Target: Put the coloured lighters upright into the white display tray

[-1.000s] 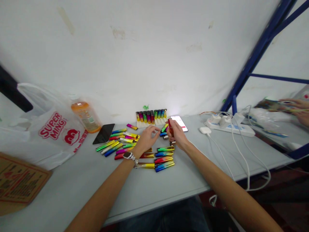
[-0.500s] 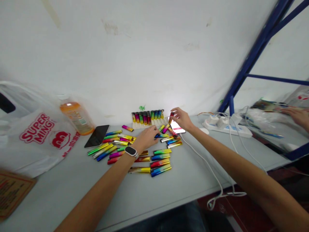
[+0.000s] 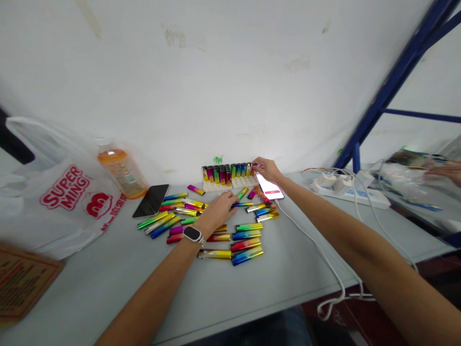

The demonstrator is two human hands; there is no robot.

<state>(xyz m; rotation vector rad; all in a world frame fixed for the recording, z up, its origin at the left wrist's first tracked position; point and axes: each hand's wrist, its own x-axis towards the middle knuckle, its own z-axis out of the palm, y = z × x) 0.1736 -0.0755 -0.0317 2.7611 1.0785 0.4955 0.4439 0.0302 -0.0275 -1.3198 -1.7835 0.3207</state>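
My left hand (image 3: pixel 220 207), with a smartwatch on its wrist, is low over the loose lighters on the table. Its fingers are closed at the end of a blue and yellow lighter (image 3: pixel 245 204); a green and yellow lighter (image 3: pixel 242 193) lies right beside it. At the right end of the upright row, my right hand (image 3: pixel 267 169) pinches a lighter (image 3: pixel 254 166), mostly covered by the fingertips. Shiny multicoloured lighters (image 3: pixel 217 175) stand upright in a pale holder (image 3: pixel 240 183) with holes. Several more lie flat (image 3: pixel 248 245) in front of it.
A lit phone (image 3: pixel 271 188) with a white cable lies under my right forearm. To the left are a dark phone (image 3: pixel 151 201), an orange drink bottle (image 3: pixel 124 175), a plastic bag (image 3: pixel 54 206) and a carton (image 3: pixel 27 278). A power strip (image 3: pixel 355 193) and another person's hand (image 3: pixel 448 173) are at right.
My right hand has brought its lighter from above the lit phone leftward to the end of the upright row. My left hand stays among the loose lighters. The view has shifted slightly.
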